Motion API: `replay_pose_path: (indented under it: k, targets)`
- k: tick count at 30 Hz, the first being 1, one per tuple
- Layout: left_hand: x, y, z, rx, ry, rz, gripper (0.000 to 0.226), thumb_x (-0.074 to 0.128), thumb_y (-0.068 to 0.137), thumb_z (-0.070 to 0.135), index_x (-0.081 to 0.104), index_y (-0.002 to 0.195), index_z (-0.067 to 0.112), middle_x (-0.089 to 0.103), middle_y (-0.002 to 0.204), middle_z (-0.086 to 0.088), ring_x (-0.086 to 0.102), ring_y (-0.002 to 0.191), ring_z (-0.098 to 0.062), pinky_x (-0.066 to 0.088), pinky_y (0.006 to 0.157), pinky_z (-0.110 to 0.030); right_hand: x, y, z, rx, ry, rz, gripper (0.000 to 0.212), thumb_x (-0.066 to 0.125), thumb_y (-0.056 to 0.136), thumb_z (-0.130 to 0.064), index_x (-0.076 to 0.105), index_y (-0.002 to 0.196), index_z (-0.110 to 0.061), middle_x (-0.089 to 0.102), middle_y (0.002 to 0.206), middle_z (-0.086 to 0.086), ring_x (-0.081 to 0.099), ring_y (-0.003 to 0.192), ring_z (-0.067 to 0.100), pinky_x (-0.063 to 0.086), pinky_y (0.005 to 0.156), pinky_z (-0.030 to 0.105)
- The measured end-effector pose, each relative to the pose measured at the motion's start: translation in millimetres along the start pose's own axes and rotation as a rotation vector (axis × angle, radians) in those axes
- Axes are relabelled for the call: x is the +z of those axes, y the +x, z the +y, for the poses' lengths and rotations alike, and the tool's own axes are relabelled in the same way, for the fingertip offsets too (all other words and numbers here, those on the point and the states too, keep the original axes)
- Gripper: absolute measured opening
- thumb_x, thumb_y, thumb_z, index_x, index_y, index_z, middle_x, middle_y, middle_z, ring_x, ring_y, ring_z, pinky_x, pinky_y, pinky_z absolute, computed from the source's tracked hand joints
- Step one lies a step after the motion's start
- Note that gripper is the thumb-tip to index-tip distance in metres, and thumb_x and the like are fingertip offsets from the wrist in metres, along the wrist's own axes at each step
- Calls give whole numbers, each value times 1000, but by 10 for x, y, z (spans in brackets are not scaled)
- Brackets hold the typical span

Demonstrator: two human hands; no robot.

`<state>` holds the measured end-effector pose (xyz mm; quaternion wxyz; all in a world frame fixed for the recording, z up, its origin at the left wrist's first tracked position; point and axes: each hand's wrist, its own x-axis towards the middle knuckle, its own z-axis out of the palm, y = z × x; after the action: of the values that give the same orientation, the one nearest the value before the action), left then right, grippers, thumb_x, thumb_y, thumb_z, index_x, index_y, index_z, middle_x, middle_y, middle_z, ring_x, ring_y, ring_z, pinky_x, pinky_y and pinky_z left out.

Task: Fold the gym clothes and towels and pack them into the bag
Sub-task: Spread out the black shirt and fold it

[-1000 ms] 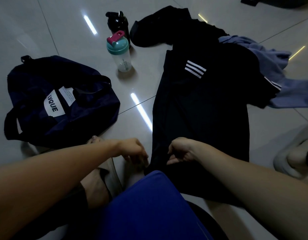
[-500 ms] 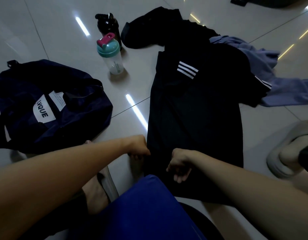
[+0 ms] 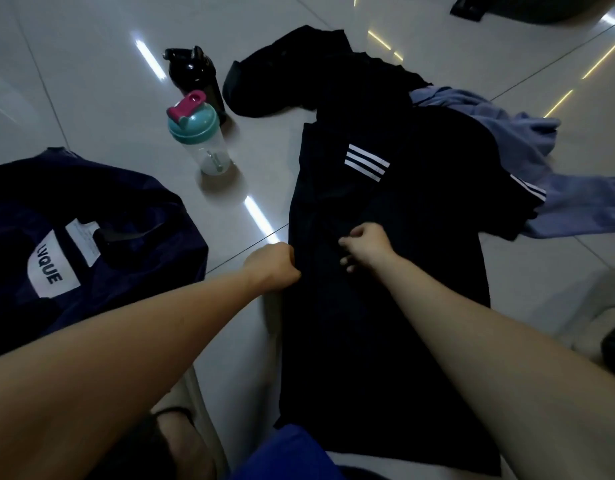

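Flat on pale tiled floor [image 3: 91, 81] right of navy fabric duffel bag [image 3: 108, 209]: black white-striped sports shirt [image 3: 368, 323]. Left edge gripped in fisted left hand [image 3: 276, 268], mid-panel pinched by right hand [image 3: 366, 249], presumably for lengthwise fold

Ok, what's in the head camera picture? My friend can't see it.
The left hand and right hand grip a black striped garment spread on a tiled floor. A navy bag lies to its left, with a teal-lidded shaker bottle and a black bottle beyond.
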<state>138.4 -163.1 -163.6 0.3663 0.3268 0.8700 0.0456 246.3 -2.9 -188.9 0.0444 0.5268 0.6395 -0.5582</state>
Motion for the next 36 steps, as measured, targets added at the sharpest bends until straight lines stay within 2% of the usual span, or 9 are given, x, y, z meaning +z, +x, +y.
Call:
replay_pose_path:
  k: [4,8,13,15,17,25,29,32,36]
  targets:
    - [-135,339,-56,1,-106,-65,12,64,86,19,68,95,12,70,97,-6,66,91,-23,56,85,-38,-244,489,-408,24,246,127,54,69,93,-11,39,137,-6,60,97,12,69,73,24,61,59,39]
    - [-178,539,-106,29,-93,-183,8,68,89,16,68,84,9,68,88,-7,63,83,-21,53,81,-35,-262,813,-669,60,380,217,61,76,89,-17,39,137,-4,60,94,8,68,71,18,54,50,26]
    - [-309,742,-92,75,-24,-311,26,72,88,7,59,68,19,60,70,4,55,61,-7,43,50,-16,-281,1076,-805,92,394,247,38,77,86,-11,56,116,-2,62,94,7,59,74,19,50,58,29]
    - [-382,797,-67,78,-19,-355,25,74,88,11,60,69,19,60,69,4,56,57,-7,42,47,-16,-365,1134,-864,-10,269,301,16,75,84,-9,61,89,-13,64,90,6,65,88,27,57,75,36]
    - [-461,856,-41,63,-53,-362,23,76,87,14,63,68,16,60,62,2,55,45,-6,41,41,-17,-470,1139,-992,-161,137,326,18,74,81,-13,61,72,-22,66,79,2,69,87,30,56,75,35]
    - [-516,949,-61,84,-232,-147,29,83,82,32,63,72,13,65,59,5,56,54,-14,43,54,-21,-653,1172,-1493,-619,100,199,8,61,86,-4,64,87,-11,66,83,5,63,77,16,52,72,28]
    - [-408,935,-88,134,43,-93,34,76,81,53,61,86,23,64,85,7,62,81,-16,45,68,-30,-611,1312,-1393,-456,-86,247,15,51,96,-8,64,102,-14,67,98,12,65,90,30,51,76,33]
    - [-420,959,-48,109,54,-68,31,70,84,57,60,86,28,63,85,8,62,82,-16,46,71,-31,-642,1317,-1191,-238,-249,307,32,53,94,-12,61,125,-9,65,122,16,63,107,37,50,85,34]
    - [-694,1170,132,91,64,196,23,62,92,46,61,96,23,66,98,-1,59,86,-22,43,71,-31,-703,1335,-1045,-209,-243,331,31,55,87,-15,66,115,-6,67,113,18,64,101,39,44,78,31]
